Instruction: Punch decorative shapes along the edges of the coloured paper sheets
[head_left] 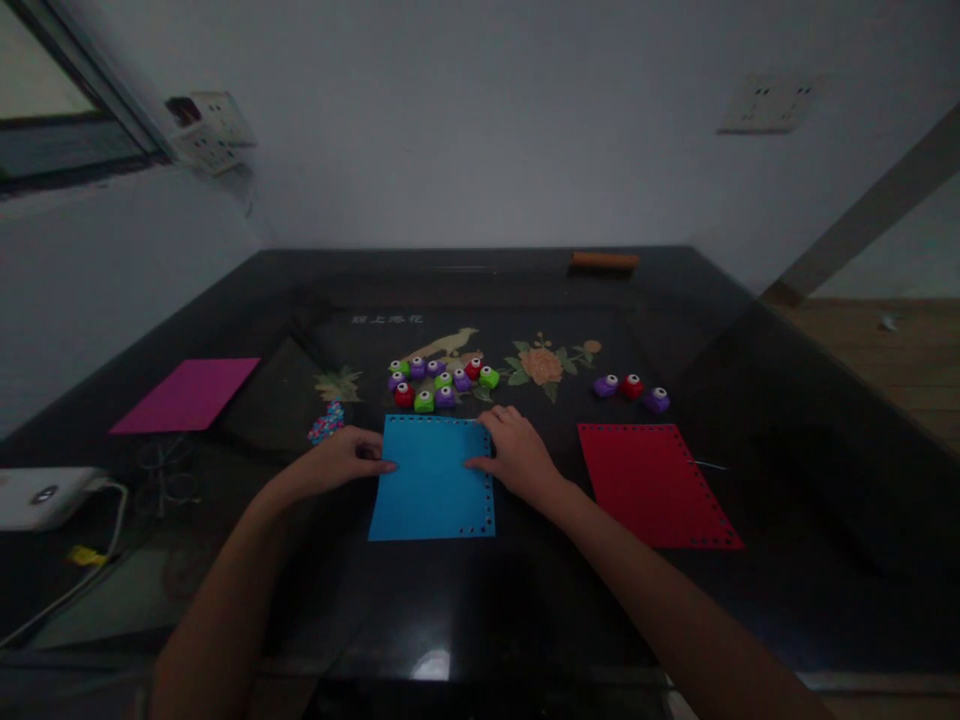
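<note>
A blue sheet of paper point(435, 485) is in front of me, with small holes punched along its top edge, right edge and part of its bottom edge. My left hand point(352, 458) pinches its left edge, thumb on the front and fingers partly hidden behind. At the upper right corner my right hand point(517, 450) grips the sheet, thumb across the front and fingers over the edge. Just beyond lie several small craft punches point(444, 380) in purple, green and red with eye-like tops. A colourful beaded-looking clump point(326, 423) lies beside my left hand.
To the right lies a red sheet point(645, 485) with punched edges and a thin white strand point(709, 464). Beyond it are three more punches point(632, 386). A magenta sheet point(187, 395) and a white device point(45, 498) with a cable occupy the left. A brown stick point(604, 261) rests at the back.
</note>
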